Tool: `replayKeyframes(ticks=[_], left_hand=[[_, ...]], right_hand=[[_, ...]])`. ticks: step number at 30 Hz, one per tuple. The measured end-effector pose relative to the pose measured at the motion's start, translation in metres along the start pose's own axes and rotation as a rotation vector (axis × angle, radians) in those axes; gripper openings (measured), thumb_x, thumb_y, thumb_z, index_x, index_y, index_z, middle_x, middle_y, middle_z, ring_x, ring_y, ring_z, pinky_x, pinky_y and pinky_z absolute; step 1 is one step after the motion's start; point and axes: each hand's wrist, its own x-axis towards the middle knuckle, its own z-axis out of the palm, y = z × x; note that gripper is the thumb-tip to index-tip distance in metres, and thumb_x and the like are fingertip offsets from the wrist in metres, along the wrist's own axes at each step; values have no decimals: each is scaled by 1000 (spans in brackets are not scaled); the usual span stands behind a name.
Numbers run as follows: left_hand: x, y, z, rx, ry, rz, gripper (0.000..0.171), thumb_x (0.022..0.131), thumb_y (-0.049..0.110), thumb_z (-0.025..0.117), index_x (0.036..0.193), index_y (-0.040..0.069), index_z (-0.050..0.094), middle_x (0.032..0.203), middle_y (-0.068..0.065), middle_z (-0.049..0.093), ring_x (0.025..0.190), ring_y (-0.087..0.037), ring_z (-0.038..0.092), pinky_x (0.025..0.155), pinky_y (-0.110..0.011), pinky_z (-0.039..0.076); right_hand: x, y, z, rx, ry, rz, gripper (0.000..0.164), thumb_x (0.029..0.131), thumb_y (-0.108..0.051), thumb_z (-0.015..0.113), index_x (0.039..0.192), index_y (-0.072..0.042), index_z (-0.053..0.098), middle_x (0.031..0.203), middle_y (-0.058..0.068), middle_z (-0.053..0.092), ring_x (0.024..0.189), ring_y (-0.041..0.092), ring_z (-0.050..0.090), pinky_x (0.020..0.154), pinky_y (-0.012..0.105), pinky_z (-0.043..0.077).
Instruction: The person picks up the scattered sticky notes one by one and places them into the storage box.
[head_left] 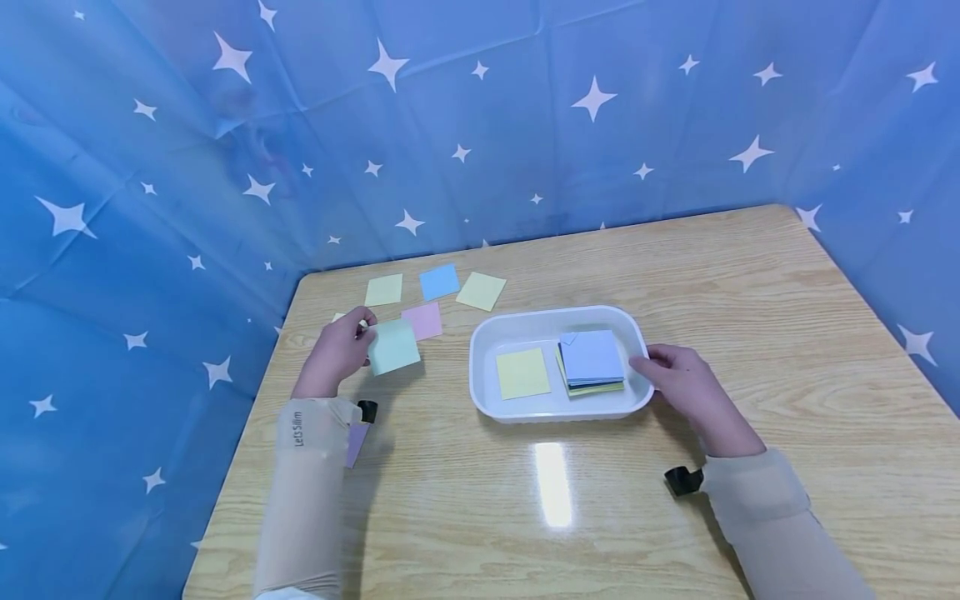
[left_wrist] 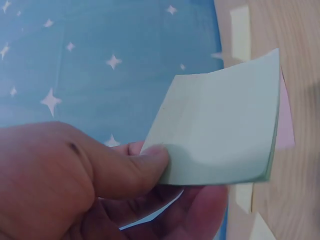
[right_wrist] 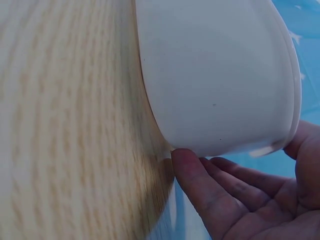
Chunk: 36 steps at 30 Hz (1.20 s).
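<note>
left fingers: pinching the green pad by one edge, left of centre
right fingers: holding the white tray at its right end, near centre
green pad: could slip, pinched only there
blue stack: a sharp tug could slide it

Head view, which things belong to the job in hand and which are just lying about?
Seemingly in the job:
pale green pad, pinched by the left hand
white tray, gripped by the right hand
yellow square and blue-topped stack in the tray
probably the loose pink square, bright blue square and others like them

Just surroundings, apparently:
starry blue curtain behind
table underneath
</note>
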Motion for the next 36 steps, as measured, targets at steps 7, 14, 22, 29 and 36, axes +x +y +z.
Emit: replayKeyframes(ticks=[7, 14, 22, 29, 36], left_hand=[[-2, 28, 7, -24, -48, 53, 12, 109, 9, 44, 118, 6, 51, 112, -20, 62, 88, -29, 69, 75, -34, 60], [0, 54, 16, -50, -118, 136, 12, 109, 7, 45, 119, 7, 51, 113, -18, 61, 89, -32, 72, 79, -38, 61], [-1, 83, 36, 14, -158, 278, 13, 107, 3, 45, 114, 8, 55, 106, -13, 65, 84, -27, 72, 77, -36, 60], [2, 102, 56, 97, -159, 360, 16, 105, -1, 44, 111, 7, 57, 107, -10, 64, 84, -23, 69, 78, -32, 59], [6, 117, 77, 184, -225, 374, 16, 107, 5, 46, 117, 9, 58, 112, -8, 63, 95, -20, 61, 80, -31, 56]], right_hand=[[-1, 2, -1, 8, 8, -15, 62, 107, -39, 51, 146, 8, 48, 135, 29, 61, 100, 12, 62, 77, 21, 56], [0, 2, -2, 14, 10, -13, 62, 107, -39, 51, 147, 8, 47, 136, 29, 60, 104, 16, 62, 78, 20, 56], [0, 2, 0, 16, 2, -9, 63, 106, -39, 52, 147, 9, 47, 138, 30, 59, 110, 18, 63, 79, 18, 57], [-1, 1, 1, 16, 3, -5, 64, 107, -39, 51, 148, 9, 46, 139, 30, 58, 116, 27, 62, 80, 19, 57], [0, 2, 1, 10, 4, 5, 63, 107, -39, 50, 149, 8, 45, 140, 29, 58, 119, 30, 61, 81, 21, 56]])
